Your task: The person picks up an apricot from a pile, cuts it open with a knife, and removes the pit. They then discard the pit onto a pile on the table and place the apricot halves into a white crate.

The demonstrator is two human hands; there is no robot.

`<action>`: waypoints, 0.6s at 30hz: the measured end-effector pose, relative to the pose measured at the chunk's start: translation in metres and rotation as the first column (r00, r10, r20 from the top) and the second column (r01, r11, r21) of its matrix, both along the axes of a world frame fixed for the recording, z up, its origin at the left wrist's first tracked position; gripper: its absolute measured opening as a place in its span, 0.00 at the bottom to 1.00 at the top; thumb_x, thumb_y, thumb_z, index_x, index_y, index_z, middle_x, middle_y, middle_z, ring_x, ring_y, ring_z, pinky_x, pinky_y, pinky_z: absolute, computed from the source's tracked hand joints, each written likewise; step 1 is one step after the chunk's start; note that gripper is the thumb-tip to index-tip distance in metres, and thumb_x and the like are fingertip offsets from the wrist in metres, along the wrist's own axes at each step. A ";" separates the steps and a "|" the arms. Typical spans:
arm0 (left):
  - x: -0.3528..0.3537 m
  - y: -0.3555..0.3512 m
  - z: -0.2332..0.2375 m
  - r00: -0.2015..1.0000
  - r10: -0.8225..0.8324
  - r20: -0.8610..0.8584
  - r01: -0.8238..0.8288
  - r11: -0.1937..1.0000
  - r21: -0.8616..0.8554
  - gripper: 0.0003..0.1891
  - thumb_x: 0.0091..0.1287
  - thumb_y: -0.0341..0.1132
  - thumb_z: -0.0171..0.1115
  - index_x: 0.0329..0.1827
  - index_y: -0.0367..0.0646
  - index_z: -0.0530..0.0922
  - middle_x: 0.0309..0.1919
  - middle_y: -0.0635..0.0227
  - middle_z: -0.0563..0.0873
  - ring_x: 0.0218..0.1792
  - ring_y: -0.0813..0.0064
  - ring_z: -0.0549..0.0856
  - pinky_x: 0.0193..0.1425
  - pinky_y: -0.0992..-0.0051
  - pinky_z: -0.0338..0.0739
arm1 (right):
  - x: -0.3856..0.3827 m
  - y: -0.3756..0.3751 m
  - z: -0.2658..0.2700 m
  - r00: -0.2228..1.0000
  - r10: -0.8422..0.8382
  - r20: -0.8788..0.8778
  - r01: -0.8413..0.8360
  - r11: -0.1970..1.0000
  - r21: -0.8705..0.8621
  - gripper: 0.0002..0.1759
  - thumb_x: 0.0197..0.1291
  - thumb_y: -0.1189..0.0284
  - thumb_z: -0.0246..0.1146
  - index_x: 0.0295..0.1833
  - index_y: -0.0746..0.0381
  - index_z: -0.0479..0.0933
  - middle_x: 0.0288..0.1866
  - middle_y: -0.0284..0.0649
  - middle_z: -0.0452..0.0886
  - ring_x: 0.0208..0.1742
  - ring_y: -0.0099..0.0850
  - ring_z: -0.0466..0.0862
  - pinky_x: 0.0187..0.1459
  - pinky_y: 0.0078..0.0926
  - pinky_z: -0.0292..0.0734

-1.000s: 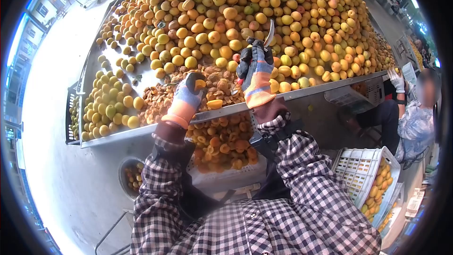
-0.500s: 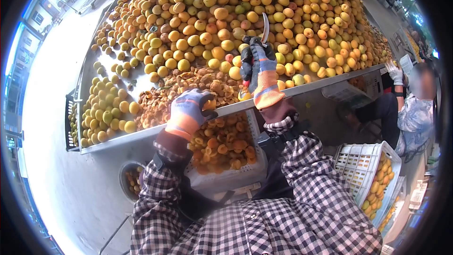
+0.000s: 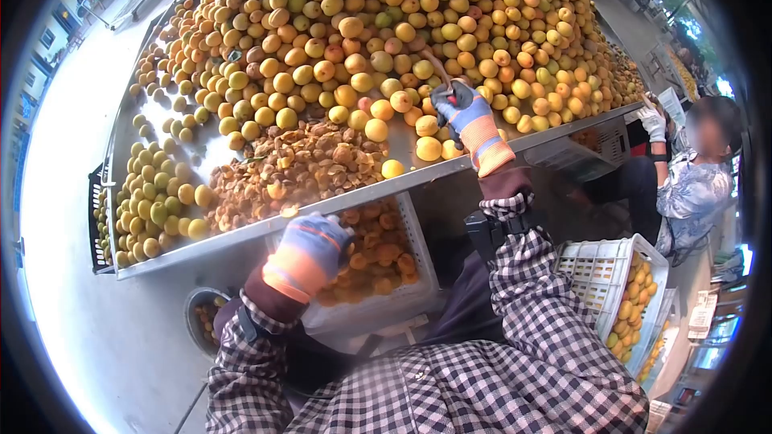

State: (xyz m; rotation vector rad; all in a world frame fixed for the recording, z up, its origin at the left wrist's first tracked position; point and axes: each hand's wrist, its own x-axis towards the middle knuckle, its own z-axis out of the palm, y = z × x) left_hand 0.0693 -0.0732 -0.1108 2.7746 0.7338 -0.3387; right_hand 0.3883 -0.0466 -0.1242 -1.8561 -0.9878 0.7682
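My right hand (image 3: 472,124), in a grey and orange glove, is closed round the handle of a curved knife (image 3: 438,67). The blade points up in front of the large heap of whole apricots (image 3: 378,32). My left hand (image 3: 309,247), gloved and slightly blurred, is over the near left side of a white crate (image 3: 418,235) of halved apricots (image 3: 378,253). Its fingers curl down out of sight, so what they hold, if anything, is hidden. Beyond it, a mound of brownish-orange pieces (image 3: 293,162) lies on the metal table (image 3: 378,186).
Smaller greenish apricots (image 3: 157,193) lie at the table's left end, beside a black crate (image 3: 100,221). Below stands a metal bucket (image 3: 193,313). To the right, a white crate (image 3: 587,269) holds apricots, and another person (image 3: 696,193) sits by the table.
My left hand has dropped from the table's edge toward the crate of halves. My right hand keeps the knife, its blade now tilted further left. The view has shifted slightly.
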 end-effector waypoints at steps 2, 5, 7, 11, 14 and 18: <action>-0.004 -0.010 -0.032 0.998 -0.036 -0.060 0.036 0.999 0.008 0.09 0.60 0.43 0.65 0.39 0.52 0.83 0.37 0.65 0.84 0.42 0.60 0.84 0.44 0.63 0.79 | 0.005 -0.002 -0.004 0.972 0.041 0.230 -0.031 0.998 -0.049 0.15 0.57 0.67 0.71 0.49 0.57 0.80 0.25 0.33 0.81 0.15 0.19 0.71 0.16 0.21 0.65; -0.003 -0.011 -0.037 0.980 -0.085 -0.182 0.078 0.996 -0.047 0.09 0.62 0.40 0.62 0.43 0.50 0.83 0.37 0.66 0.84 0.43 0.61 0.84 0.46 0.64 0.79 | 0.004 -0.006 0.002 0.921 0.179 0.347 -0.114 0.973 -0.199 0.23 0.52 0.61 0.74 0.50 0.60 0.78 0.43 0.43 0.85 0.46 0.39 0.85 0.50 0.33 0.79; -0.005 -0.011 -0.038 0.996 -0.028 -0.086 0.028 1.000 0.003 0.11 0.62 0.40 0.62 0.46 0.51 0.82 0.37 0.65 0.84 0.44 0.61 0.84 0.46 0.64 0.79 | 0.003 -0.006 -0.006 0.851 0.230 0.472 -0.155 0.969 -0.193 0.25 0.51 0.63 0.74 0.53 0.60 0.77 0.45 0.43 0.85 0.46 0.41 0.85 0.49 0.34 0.79; 0.002 -0.003 -0.040 1.000 0.005 -0.023 -0.004 1.000 0.016 0.12 0.63 0.40 0.63 0.48 0.50 0.81 0.36 0.64 0.84 0.43 0.60 0.84 0.46 0.63 0.79 | -0.013 -0.006 -0.006 0.839 0.328 0.433 -0.248 0.940 -0.233 0.28 0.49 0.63 0.75 0.56 0.57 0.77 0.47 0.45 0.85 0.48 0.41 0.85 0.50 0.34 0.79; 0.010 0.002 -0.029 0.998 0.034 0.061 -0.033 0.999 -0.021 0.13 0.63 0.40 0.62 0.48 0.49 0.81 0.36 0.61 0.84 0.41 0.58 0.85 0.44 0.61 0.79 | -0.013 -0.008 -0.003 0.812 0.359 0.461 -0.264 0.929 -0.257 0.25 0.49 0.63 0.74 0.54 0.56 0.78 0.45 0.43 0.85 0.47 0.41 0.85 0.49 0.35 0.79; 0.018 0.006 -0.026 0.964 0.083 0.253 -0.082 0.997 -0.012 0.12 0.65 0.39 0.59 0.49 0.49 0.81 0.35 0.59 0.84 0.39 0.56 0.84 0.42 0.60 0.78 | 0.033 -0.019 0.010 0.773 0.271 0.573 -0.062 0.932 -0.356 0.26 0.48 0.62 0.74 0.54 0.57 0.78 0.49 0.43 0.85 0.51 0.42 0.84 0.51 0.37 0.79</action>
